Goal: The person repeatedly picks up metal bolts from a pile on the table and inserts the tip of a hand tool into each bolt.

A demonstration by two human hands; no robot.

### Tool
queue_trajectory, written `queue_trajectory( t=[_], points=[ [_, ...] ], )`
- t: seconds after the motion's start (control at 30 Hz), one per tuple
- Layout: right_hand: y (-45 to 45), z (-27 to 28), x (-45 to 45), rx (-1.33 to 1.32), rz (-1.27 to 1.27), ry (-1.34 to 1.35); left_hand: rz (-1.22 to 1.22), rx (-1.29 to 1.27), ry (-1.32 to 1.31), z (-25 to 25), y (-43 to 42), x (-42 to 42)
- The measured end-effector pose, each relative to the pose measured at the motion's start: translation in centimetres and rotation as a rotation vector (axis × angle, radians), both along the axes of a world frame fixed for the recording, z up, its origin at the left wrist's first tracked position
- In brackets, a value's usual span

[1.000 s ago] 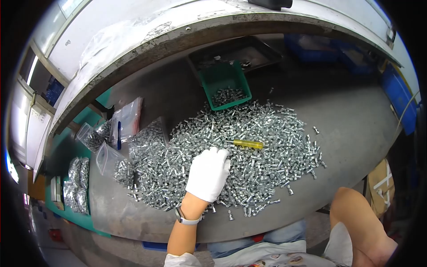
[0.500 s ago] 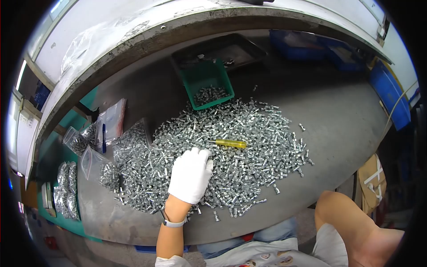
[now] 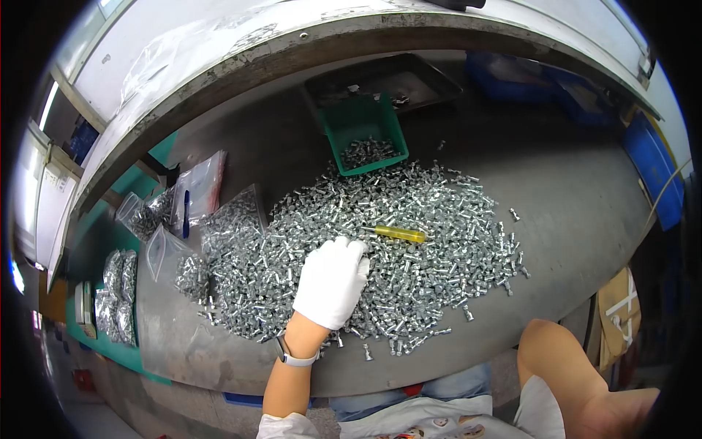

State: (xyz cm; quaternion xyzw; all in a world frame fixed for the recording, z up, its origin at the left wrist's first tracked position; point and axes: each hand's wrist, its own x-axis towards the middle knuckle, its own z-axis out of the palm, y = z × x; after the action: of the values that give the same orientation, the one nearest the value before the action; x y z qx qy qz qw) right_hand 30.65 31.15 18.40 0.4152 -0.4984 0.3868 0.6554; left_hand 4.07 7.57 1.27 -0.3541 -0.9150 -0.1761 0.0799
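Note:
My left hand (image 3: 333, 284), in a white glove with a watch at the wrist, rests palm down on a wide pile of small silvery metal parts (image 3: 439, 267). Its fingers are curled and close together; the tips are hidden, and I cannot make out what they hold. Just beyond the fingers, to the right, a screwdriver with a yellow handle (image 3: 400, 234) lies on the pile. A green bin (image 3: 373, 170) with more parts inside stands at the pile's far edge. My right hand is out of view; only a bare bent arm (image 3: 559, 358) shows at the lower right.
Left of the pile lie clear bags of parts (image 3: 191, 276), flat plastic bags (image 3: 208, 175) and a blue pen (image 3: 186, 214). Filled packets (image 3: 126, 318) are at the far left. A dark tray (image 3: 431, 77) and blue bins (image 3: 504, 77) stand at the back, under a shelf edge (image 3: 351, 38).
The whole view has shifted left and then back right. My left hand stays at nearly the same place on the pile, its fingers still curled. The screwdriver and green bin have not visibly moved.

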Motion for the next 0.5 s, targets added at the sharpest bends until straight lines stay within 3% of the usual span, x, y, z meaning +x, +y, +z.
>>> queue_trajectory(
  t=[0.4,0.47,0.5],
  points=[
    [1.5,-0.6,1.1,0.019,0.638,-0.177,-0.006,0.014,-0.003,0.2,0.1,0.0],
    [0.6,-0.8,-0.6,0.014,0.532,-0.123,-0.005,0.023,-0.004,0.1,0.0,0.0],
    [-0.6,-1.9,-1.6,-0.023,0.315,-0.066,-0.004,0.021,0.0,0.1,-0.1,0.1]
  ],
)
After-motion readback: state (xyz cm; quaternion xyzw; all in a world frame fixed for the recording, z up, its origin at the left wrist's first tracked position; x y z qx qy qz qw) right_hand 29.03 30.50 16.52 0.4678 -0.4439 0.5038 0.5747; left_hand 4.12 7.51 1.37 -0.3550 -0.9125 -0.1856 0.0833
